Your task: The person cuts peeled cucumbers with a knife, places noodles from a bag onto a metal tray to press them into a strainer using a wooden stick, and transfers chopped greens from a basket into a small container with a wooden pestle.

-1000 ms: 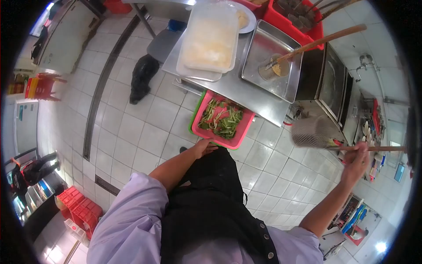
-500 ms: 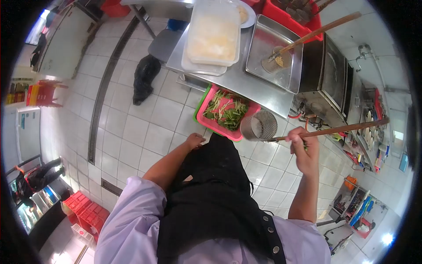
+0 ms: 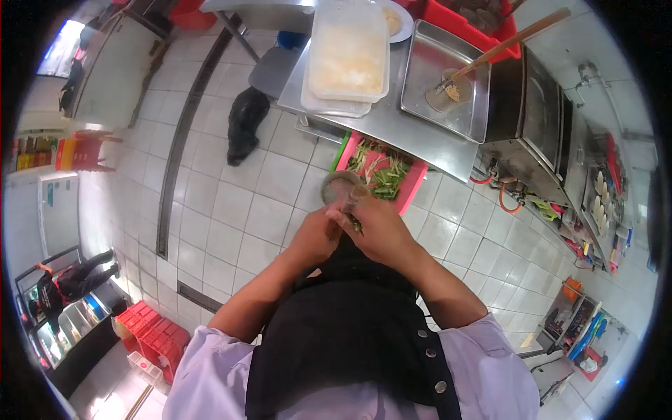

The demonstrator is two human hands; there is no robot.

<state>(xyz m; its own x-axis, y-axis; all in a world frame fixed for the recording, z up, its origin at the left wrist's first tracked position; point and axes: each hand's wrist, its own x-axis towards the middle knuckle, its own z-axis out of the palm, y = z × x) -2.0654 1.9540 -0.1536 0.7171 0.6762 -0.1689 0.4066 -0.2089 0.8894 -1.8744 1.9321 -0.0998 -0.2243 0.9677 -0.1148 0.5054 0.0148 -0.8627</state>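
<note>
Both hands are close together in front of my apron. A noodle strainer [image 3: 337, 183] with a round mesh basket lies just beyond them, over the near left corner of a pink basket [image 3: 414, 194]. My right hand [image 3: 381, 227] is closed around the strainer's handle, which is foreshortened and mostly hidden. A bit of green stalk [image 3: 356, 225] shows under its fingers. My left hand [image 3: 315, 236] is closed at the strainer, touching the right hand; its fingertips are hidden. Cut green vegetable stalks [image 3: 392, 178] lie in the pink basket.
A steel table [image 3: 441, 143] holds a plastic container [image 3: 348, 59] and a metal tray [image 3: 413, 87] with a second wooden-handled strainer [image 3: 455, 91] in it. A red crate [image 3: 514, 52] is behind. A black bag [image 3: 245, 126] lies on the tiled floor. Kitchen equipment [image 3: 553, 140] stands at right.
My right hand has brought the noodle strainer from the right to the middle, tilting its handle. My left hand has moved up from my thigh to meet it. The view has shifted slightly.
</note>
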